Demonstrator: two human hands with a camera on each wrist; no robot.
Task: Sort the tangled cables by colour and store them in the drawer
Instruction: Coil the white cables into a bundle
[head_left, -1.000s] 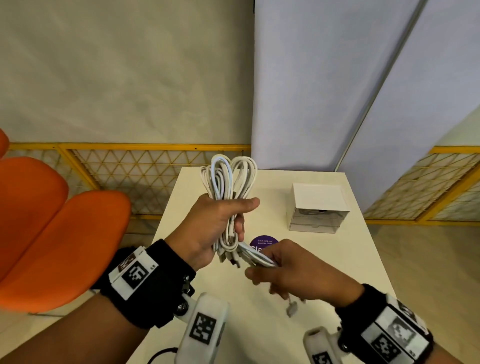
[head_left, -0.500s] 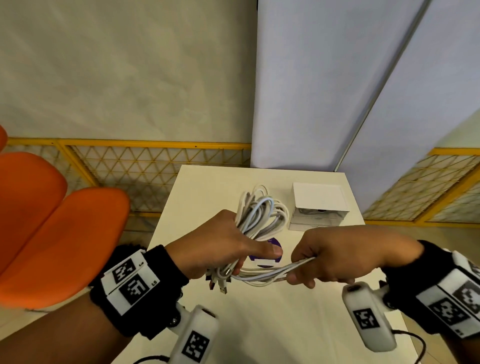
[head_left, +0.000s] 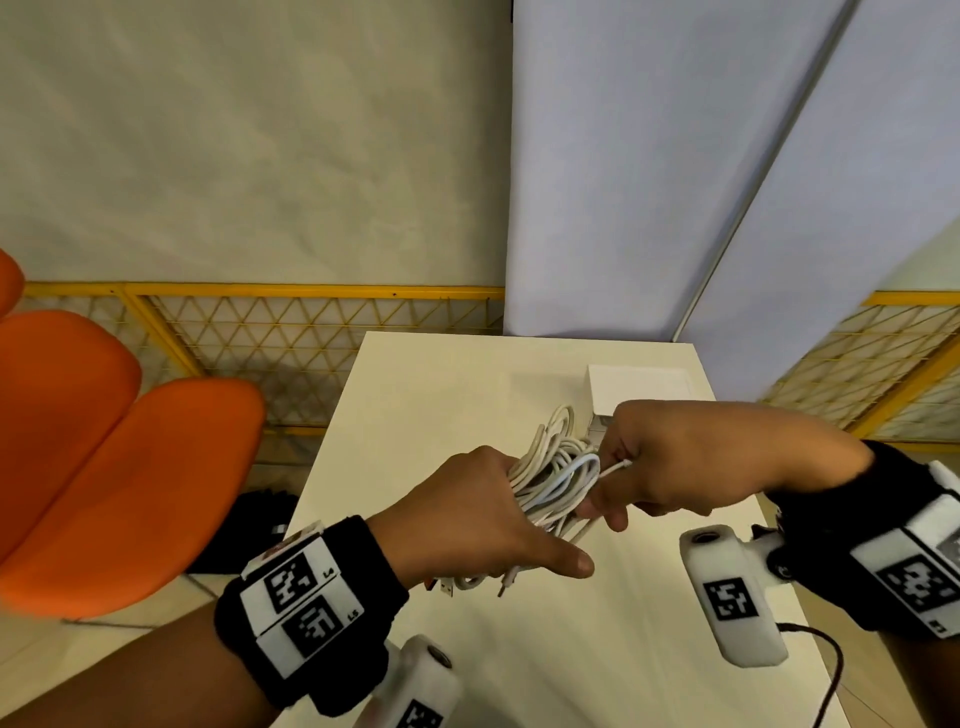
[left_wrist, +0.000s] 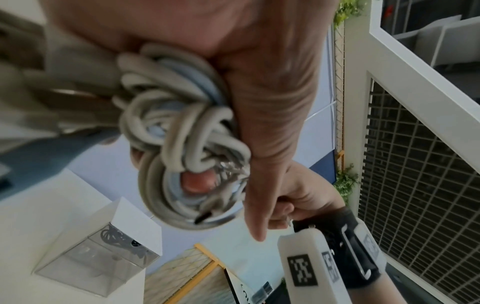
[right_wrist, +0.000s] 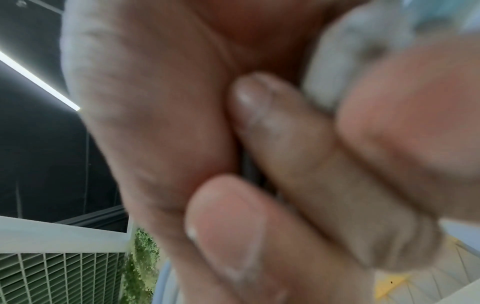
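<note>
- Your left hand (head_left: 467, 514) grips the cable bundle (head_left: 553, 480) above the tabletop (head_left: 431, 415), fingers curled round the coils and the thumb stretched out toward the right.
- In the left wrist view the coils (left_wrist: 179, 144) press against the left palm (left_wrist: 259, 82), and a fingertip shows through the lower loop.
- The bundle is mostly white, with one pale blue strand looped among the coils.
- Several plug ends (head_left: 470, 582) hang out below your left hand, clear of the tabletop.
- Your right hand (head_left: 691, 462) meets the bundle from the right, fingers curled, pinching a thin white cable end (head_left: 615, 466) that sticks out from the coils.
- The right wrist view is blurred; it shows curled fingers (right_wrist: 298, 164) close together with a pale bit of cable (right_wrist: 337, 61) between them.
- The two hands are just beside each other, with the bundle between them.
- The drawer box (head_left: 639, 387) stands on the far right part of the tabletop, behind your right hand and partly hidden by it.
- The left wrist view shows the box (left_wrist: 103, 246) has a white top and a clear front, with a dark coiled cable (left_wrist: 114, 236) inside.
- An orange chair (head_left: 104, 467) stands to the left of the tabletop, and a yellow mesh fence (head_left: 291, 332) runs behind it.
</note>
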